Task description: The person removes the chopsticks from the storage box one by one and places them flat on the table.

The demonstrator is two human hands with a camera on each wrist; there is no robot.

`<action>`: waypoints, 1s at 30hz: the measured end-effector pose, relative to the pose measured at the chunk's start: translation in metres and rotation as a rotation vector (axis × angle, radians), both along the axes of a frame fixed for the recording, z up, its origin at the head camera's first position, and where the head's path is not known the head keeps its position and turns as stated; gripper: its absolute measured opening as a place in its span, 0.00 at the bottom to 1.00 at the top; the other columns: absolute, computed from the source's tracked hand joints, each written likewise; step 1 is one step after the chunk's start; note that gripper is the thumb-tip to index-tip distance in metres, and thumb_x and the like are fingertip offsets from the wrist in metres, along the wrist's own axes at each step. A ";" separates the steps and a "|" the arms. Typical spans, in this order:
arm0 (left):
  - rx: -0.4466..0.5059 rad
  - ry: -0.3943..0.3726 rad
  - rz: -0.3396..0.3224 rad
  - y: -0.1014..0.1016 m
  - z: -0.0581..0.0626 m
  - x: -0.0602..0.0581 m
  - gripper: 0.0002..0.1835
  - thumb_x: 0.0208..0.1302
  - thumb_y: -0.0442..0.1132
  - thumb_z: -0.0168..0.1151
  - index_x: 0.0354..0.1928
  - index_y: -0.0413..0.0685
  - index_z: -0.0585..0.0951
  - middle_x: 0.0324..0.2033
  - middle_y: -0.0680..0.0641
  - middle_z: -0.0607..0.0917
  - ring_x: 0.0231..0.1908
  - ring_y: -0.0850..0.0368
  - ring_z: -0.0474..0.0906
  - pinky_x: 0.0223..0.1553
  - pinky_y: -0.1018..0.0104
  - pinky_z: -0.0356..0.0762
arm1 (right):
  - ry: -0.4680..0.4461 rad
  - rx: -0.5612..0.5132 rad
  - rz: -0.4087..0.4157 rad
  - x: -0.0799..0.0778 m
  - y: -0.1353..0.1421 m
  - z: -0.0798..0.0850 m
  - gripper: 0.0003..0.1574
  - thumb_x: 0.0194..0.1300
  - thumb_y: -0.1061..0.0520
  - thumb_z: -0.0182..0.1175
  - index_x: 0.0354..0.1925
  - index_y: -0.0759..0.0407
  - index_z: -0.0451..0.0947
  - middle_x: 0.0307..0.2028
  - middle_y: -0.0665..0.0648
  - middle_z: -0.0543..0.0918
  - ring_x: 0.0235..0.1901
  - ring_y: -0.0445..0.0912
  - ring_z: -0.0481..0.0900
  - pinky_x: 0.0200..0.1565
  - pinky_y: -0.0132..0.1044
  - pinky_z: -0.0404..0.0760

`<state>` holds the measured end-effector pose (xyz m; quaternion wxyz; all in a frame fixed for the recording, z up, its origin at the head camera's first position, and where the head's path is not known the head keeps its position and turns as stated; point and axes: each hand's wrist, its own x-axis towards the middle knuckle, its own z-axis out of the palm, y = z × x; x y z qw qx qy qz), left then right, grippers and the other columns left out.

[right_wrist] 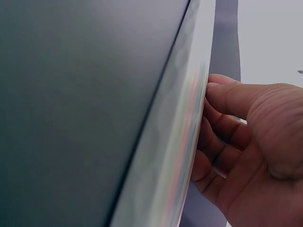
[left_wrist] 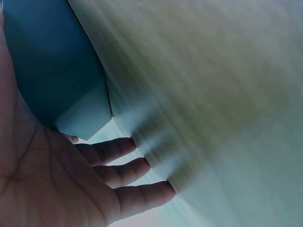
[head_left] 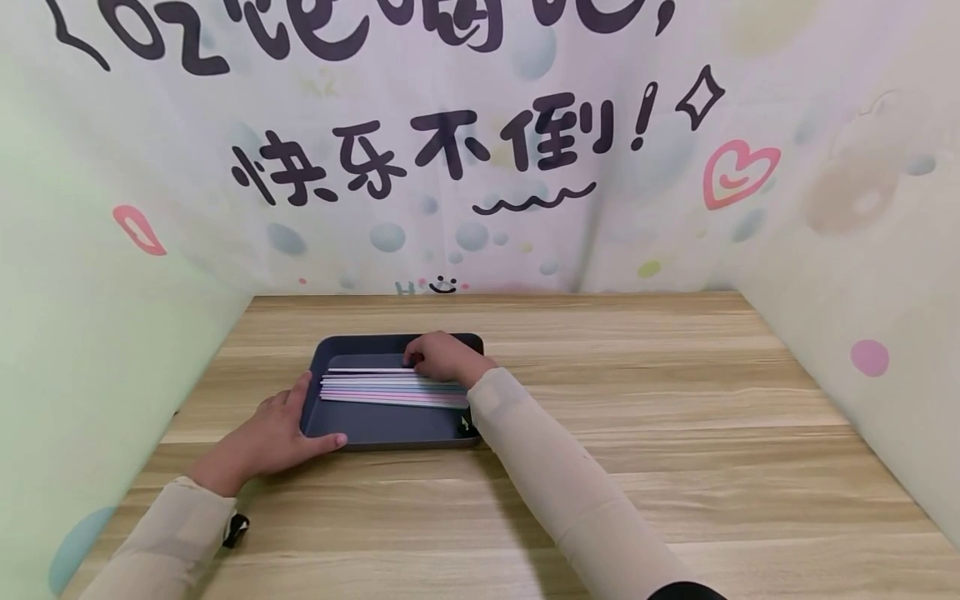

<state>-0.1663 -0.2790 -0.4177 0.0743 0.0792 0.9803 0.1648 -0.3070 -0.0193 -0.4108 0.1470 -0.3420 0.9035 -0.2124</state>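
Note:
A dark blue-grey tray lies on the table and holds several long thin pastel sticks in white, pink and pale blue. One white stick lies a little apart behind the others. My right hand reaches into the tray over their right part. Its thumb and index finger pinch at the white stick, the other fingers curled, as the right wrist view shows beside the blurred sticks. Around the tray's front left corner, my left hand rests with spread fingers. In the left wrist view its palm touches the tray wall.
The wood-grain table reaches to a printed cloth wall at the back. Pale walls stand at both sides. My right sleeve crosses the tray's front right corner.

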 end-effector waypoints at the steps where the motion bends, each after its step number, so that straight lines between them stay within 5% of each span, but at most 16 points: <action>1: 0.001 0.000 0.000 0.000 0.000 0.000 0.67 0.55 0.74 0.61 0.73 0.25 0.45 0.63 0.16 0.61 0.63 0.19 0.59 0.58 0.31 0.63 | 0.015 0.005 0.003 0.000 -0.001 0.000 0.14 0.73 0.63 0.55 0.50 0.53 0.84 0.39 0.49 0.82 0.36 0.42 0.74 0.42 0.34 0.74; 7: -0.005 -0.005 0.004 0.000 0.000 0.000 0.67 0.55 0.75 0.61 0.73 0.25 0.45 0.63 0.16 0.61 0.62 0.19 0.59 0.58 0.30 0.63 | 0.076 0.029 0.008 0.003 -0.003 0.001 0.12 0.73 0.62 0.56 0.48 0.54 0.85 0.43 0.49 0.84 0.39 0.41 0.76 0.46 0.33 0.75; 30: -0.017 -0.013 0.010 0.000 0.000 -0.001 0.68 0.54 0.75 0.60 0.74 0.26 0.43 0.63 0.16 0.61 0.62 0.18 0.58 0.56 0.29 0.64 | 0.088 0.055 -0.010 0.004 -0.007 0.000 0.10 0.73 0.61 0.56 0.40 0.54 0.84 0.35 0.48 0.81 0.33 0.43 0.74 0.39 0.32 0.73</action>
